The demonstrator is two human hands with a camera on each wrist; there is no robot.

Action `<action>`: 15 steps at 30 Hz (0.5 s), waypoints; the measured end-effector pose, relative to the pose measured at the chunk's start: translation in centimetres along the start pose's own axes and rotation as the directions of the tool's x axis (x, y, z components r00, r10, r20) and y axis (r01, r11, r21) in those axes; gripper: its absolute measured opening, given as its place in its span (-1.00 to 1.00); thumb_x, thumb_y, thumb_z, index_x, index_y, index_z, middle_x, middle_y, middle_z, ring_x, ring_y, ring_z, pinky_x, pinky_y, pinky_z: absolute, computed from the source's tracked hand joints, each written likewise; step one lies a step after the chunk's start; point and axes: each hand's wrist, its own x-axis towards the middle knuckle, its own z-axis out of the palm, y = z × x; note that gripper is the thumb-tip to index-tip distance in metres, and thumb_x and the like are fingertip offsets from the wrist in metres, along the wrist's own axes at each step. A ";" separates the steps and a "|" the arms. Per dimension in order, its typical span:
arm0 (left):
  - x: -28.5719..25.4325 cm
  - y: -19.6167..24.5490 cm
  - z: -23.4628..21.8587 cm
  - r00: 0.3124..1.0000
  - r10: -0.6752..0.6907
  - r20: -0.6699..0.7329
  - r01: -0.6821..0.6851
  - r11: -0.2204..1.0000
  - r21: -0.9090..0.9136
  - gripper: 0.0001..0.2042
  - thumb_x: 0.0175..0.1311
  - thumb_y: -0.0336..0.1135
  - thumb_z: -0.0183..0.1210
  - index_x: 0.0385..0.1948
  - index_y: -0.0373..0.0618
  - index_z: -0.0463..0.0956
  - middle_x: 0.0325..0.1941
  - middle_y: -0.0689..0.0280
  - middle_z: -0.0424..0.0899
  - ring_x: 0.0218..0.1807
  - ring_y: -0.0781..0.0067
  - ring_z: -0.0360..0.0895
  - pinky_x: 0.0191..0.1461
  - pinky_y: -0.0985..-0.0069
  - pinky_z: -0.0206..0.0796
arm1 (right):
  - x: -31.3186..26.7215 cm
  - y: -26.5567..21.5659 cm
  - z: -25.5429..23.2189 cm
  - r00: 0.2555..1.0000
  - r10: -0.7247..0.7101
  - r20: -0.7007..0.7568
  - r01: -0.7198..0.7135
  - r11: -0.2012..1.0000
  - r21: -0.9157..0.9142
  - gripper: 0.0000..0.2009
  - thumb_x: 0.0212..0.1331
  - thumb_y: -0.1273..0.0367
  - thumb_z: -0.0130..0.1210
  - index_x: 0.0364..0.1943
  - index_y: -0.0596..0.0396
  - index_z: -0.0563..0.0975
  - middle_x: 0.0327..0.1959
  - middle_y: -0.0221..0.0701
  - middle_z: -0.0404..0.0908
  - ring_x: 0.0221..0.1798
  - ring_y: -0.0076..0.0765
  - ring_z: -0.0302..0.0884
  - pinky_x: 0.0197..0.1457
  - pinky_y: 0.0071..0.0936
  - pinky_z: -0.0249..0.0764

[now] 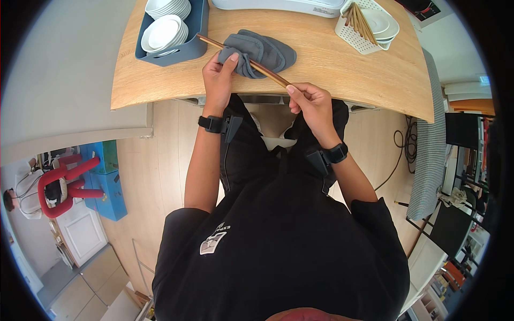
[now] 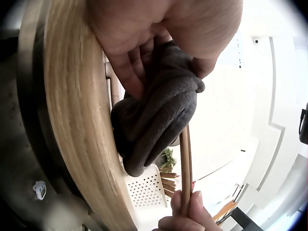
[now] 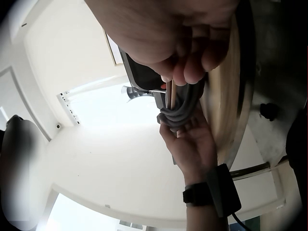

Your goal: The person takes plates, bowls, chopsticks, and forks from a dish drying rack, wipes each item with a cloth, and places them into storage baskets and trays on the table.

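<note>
- Light wood-grain tabletop runs in front of the seated person, its near edge just beneath the work, probably so both forearms can reach in easily
- Left hand grips a gray cloth folded around a wooden chopstick, thumb on top, seemingly to press the fabric against the wood
- Right hand pinches the chopstick's near end between thumb and fingers, likely to steady it; whether one stick or two lie together, I cannot tell
- That chopstick slants over the table, its far end beyond the cloth and near the blue bin
- White bowls stand nested in the bin, presumably to save room
- More chopsticks lean beside plates in the perforated white basket, apparently kept together by its walls
</note>
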 end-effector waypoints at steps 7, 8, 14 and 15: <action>0.0 -0.2 -0.1 1.000 0.001 -0.017 0.000 0.999 0.051 -0.83 0.30 -0.45 0.21 -0.16 -0.33 0.55 -0.21 0.33 0.66 -0.23 0.67 0.53 -0.10 0.66 0.37 | 0.2 -1.3 -1.0 0.984 -0.166 0.067 0.178 0.945 -0.273 -0.79 0.19 0.33 0.29 -0.27 0.21 0.64 -0.49 -0.43 0.63 -0.48 -0.63 0.50 -0.37 -0.67 0.46; 0.0 -0.2 -0.1 1.000 0.005 -0.019 -0.004 0.999 0.054 -0.83 0.29 -0.45 0.21 -0.16 -0.33 0.54 -0.22 0.32 0.67 -0.23 0.67 0.53 -0.10 0.67 0.37 | 0.2 -1.6 -1.1 0.920 -0.390 0.043 0.371 0.828 -0.420 -0.82 0.16 0.35 0.31 -0.35 0.19 0.62 -0.51 -0.44 0.61 -0.50 -0.64 0.48 -0.39 -0.66 0.43; 0.0 -0.1 -0.2 0.999 0.031 -0.039 -0.026 0.991 0.132 -0.84 0.30 -0.44 0.21 -0.17 -0.31 0.54 -0.22 0.35 0.66 -0.25 0.69 0.52 -0.14 0.68 0.34 | -3.5 -14.1 -1.3 0.582 -0.682 0.442 0.774 0.298 -0.559 -0.74 0.00 0.43 0.33 -0.66 0.06 0.43 -0.69 -0.51 0.34 -0.66 -0.51 0.29 -0.63 -0.55 0.18; 0.0 -0.1 -0.2 0.999 0.025 -0.030 -0.021 0.991 0.129 -0.84 0.30 -0.44 0.21 -0.17 -0.31 0.54 -0.22 0.35 0.66 -0.25 0.69 0.52 -0.14 0.68 0.34 | -4.5 -16.3 -0.5 0.427 -0.697 0.576 0.863 0.125 -0.490 -0.72 -0.02 0.39 0.33 -0.70 0.03 0.43 -0.73 -0.53 0.29 -0.69 -0.49 0.25 -0.66 -0.52 0.12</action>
